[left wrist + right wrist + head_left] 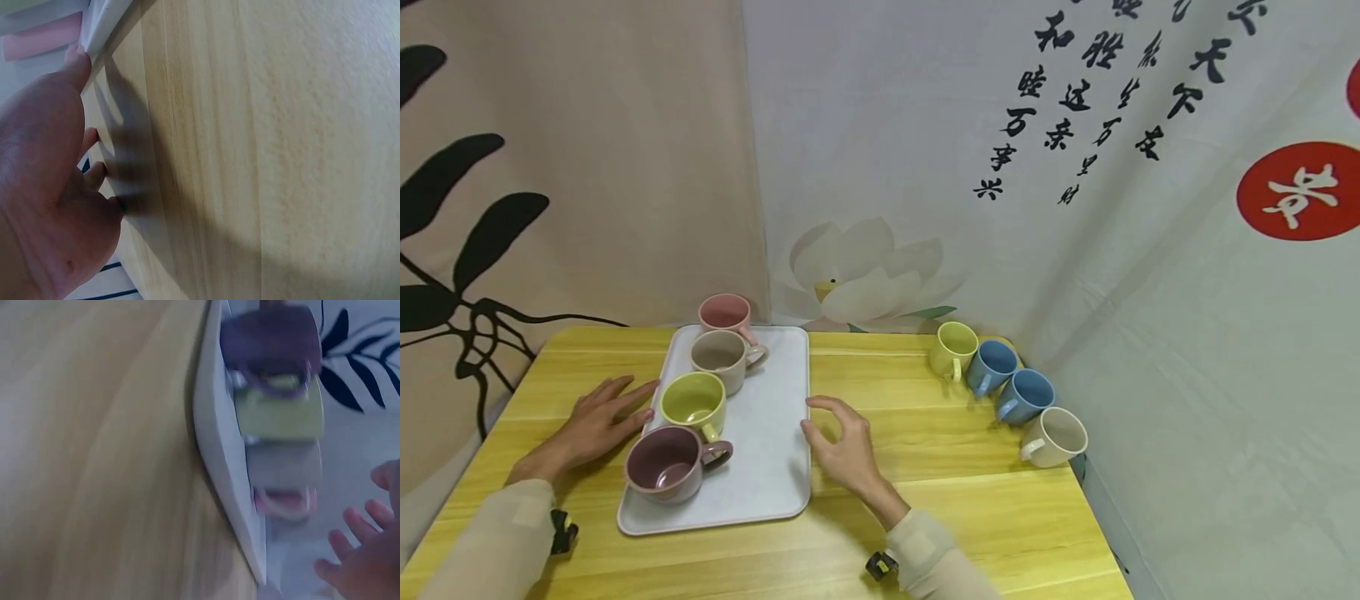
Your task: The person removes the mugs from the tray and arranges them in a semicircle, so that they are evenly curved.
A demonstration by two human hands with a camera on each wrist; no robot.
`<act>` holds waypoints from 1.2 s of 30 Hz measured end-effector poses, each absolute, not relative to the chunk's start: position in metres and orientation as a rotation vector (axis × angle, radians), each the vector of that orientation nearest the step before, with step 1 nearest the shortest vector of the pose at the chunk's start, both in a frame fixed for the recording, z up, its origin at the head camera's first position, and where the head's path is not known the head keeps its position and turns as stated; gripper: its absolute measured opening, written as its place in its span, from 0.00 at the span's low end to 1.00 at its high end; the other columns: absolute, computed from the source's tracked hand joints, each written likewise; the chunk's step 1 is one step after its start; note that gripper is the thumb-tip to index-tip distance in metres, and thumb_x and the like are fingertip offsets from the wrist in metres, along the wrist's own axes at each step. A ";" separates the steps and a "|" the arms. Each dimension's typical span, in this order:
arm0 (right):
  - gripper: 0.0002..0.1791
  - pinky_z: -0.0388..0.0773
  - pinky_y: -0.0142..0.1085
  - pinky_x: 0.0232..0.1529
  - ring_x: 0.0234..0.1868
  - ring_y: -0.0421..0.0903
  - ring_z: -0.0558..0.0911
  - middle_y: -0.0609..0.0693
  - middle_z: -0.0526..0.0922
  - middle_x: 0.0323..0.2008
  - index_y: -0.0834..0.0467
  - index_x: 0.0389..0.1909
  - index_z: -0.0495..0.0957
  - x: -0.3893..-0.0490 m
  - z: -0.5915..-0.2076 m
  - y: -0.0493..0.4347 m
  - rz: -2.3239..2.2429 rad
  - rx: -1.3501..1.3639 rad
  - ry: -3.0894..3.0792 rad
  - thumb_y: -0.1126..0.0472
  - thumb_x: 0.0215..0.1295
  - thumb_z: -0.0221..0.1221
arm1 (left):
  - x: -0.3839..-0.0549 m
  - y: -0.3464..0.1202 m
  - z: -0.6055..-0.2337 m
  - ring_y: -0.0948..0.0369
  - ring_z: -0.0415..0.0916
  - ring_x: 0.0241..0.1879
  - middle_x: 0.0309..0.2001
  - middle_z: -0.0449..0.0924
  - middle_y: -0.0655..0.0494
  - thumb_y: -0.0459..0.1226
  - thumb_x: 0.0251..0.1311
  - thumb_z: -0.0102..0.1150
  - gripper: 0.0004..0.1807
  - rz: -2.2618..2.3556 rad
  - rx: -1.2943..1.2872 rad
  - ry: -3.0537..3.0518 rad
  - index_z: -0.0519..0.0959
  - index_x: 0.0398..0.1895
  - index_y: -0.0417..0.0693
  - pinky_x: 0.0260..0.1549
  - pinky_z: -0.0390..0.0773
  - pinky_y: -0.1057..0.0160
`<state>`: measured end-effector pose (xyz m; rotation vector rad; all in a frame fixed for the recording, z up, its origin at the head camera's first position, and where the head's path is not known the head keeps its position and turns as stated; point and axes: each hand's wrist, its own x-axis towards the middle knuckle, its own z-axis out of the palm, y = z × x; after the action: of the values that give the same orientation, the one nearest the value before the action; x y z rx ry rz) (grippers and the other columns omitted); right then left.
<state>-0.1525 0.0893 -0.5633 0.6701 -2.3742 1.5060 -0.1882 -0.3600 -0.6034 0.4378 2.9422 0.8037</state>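
A white tray lies on the table with a column of mugs along its left side. From back to front these are a pink mug, a beige-grey mug, a yellow-green mug and a mauve mug. My left hand is at the tray's left edge, fingers spread, thumb tip right at the rim beside the yellow-green mug. By the tray's right edge is my right hand, its thumb and index finger parted and nothing between them; the right wrist view shows its fingers loosely bent.
Toward the right edge of the wooden table stands a slanting row: a yellow-green mug, two blue mugs and a cream mug. A printed curtain hangs behind the table and along its right side.
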 end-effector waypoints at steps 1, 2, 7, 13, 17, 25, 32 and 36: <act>0.17 0.84 0.51 0.76 0.71 0.56 0.89 0.59 0.92 0.64 0.61 0.63 0.87 -0.150 -0.564 0.084 1.510 0.702 -2.400 0.63 0.79 0.70 | -0.188 -0.360 -0.603 0.16 0.50 0.80 0.83 0.53 0.14 0.50 0.87 0.56 0.36 0.804 0.434 2.938 0.65 0.88 0.45 0.72 0.51 0.12; 0.17 0.84 0.49 0.76 0.71 0.55 0.89 0.57 0.92 0.64 0.60 0.63 0.87 -0.148 -0.565 0.078 1.521 0.727 -2.425 0.62 0.79 0.70 | -0.188 -0.360 -0.603 0.16 0.50 0.81 0.83 0.53 0.14 0.50 0.87 0.56 0.36 0.806 0.434 2.934 0.64 0.88 0.45 0.73 0.50 0.12; 0.18 0.83 0.42 0.77 0.71 0.49 0.89 0.54 0.93 0.64 0.60 0.65 0.87 -0.139 -0.566 0.053 1.534 0.892 -2.512 0.60 0.80 0.70 | -0.189 -0.361 -0.604 0.16 0.48 0.82 0.84 0.52 0.14 0.51 0.88 0.54 0.36 0.807 0.422 2.916 0.62 0.90 0.46 0.74 0.48 0.12; 0.21 0.82 0.31 0.73 0.70 0.46 0.89 0.54 0.92 0.65 0.59 0.68 0.84 -0.134 -0.567 0.031 1.398 1.080 -2.528 0.60 0.78 0.71 | -0.191 -0.363 -0.605 0.17 0.48 0.82 0.84 0.51 0.15 0.51 0.88 0.54 0.37 0.808 0.421 2.911 0.62 0.90 0.46 0.74 0.48 0.12; 0.23 0.82 0.28 0.73 0.71 0.45 0.89 0.53 0.91 0.66 0.59 0.70 0.83 -0.132 -0.567 0.022 1.368 1.127 -2.521 0.61 0.78 0.71 | -0.191 -0.362 -0.605 0.17 0.48 0.82 0.84 0.51 0.15 0.51 0.88 0.54 0.37 0.810 0.418 2.911 0.62 0.90 0.46 0.74 0.48 0.12; 0.22 0.86 0.32 0.70 0.72 0.42 0.87 0.54 0.90 0.68 0.61 0.70 0.82 -0.128 -0.570 0.014 1.345 1.173 -2.478 0.61 0.80 0.69 | -0.190 -0.361 -0.604 0.18 0.48 0.82 0.84 0.52 0.15 0.51 0.88 0.55 0.37 0.809 0.420 2.910 0.62 0.90 0.45 0.74 0.48 0.12; 0.23 0.85 0.30 0.69 0.71 0.42 0.87 0.53 0.90 0.68 0.60 0.71 0.82 -0.130 -0.573 0.011 1.328 1.183 -2.485 0.61 0.80 0.69 | -0.189 -0.361 -0.604 0.17 0.49 0.81 0.83 0.53 0.14 0.50 0.88 0.55 0.36 0.814 0.435 2.920 0.63 0.89 0.45 0.73 0.50 0.12; 0.23 0.85 0.30 0.70 0.71 0.43 0.88 0.54 0.89 0.69 0.61 0.71 0.81 -0.130 -0.571 0.011 1.354 1.178 -2.517 0.62 0.80 0.69 | -0.190 -0.361 -0.605 0.17 0.49 0.81 0.83 0.52 0.14 0.50 0.88 0.55 0.36 0.817 0.441 2.924 0.63 0.89 0.46 0.73 0.50 0.12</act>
<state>-0.1299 0.0109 -0.5711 1.1778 -2.5174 1.3540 -0.1901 -0.3607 -0.6051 0.4408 2.9242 0.8167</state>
